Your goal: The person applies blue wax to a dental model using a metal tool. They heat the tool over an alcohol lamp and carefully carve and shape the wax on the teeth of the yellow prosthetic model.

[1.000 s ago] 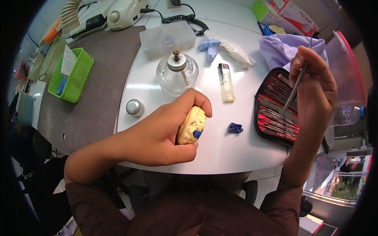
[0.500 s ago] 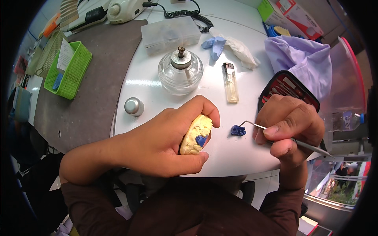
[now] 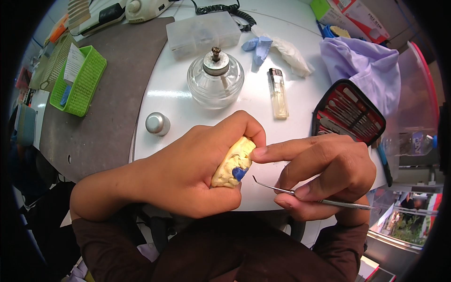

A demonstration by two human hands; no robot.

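**Dental cast cradled in one hand, fine tool poised in the other**

The left hand (image 3: 188, 174) has its fingers wrapped closed around a pale yellow dental cast (image 3: 233, 163), held just above the near edge of the round white table (image 3: 300, 122). A small blue wax patch (image 3: 239, 173) sits on the cast's lower face. The right hand (image 3: 324, 174) pinches a thin metal carving instrument (image 3: 300, 194) between thumb and middle finger, its hooked tip close to the blue patch but apart from it, while the outstretched index finger touches the cast's upper edge.

The cast looks like set stone: stiff, fairly weighty for its bulk, dry rather than slippery, and I'd guess brittle at the moulded teeth. The broad base, where the palm already has it, seems the safe place to hold. The wax is likely soft and easily marred. The instrument is light, rigid and sharp-ended, best gripped mid-shaft like a pen.

Counting around the table: one cast, one instrument in hand, one glass spirit lamp (image 3: 215, 79), one lighter (image 3: 277, 93), one small metal cap (image 3: 157, 123), one open red tool case (image 3: 347, 116) with many instruments I cannot count, one clear plastic box (image 3: 203, 29), one green basket (image 3: 80, 79), and one lilac cloth (image 3: 364, 63).
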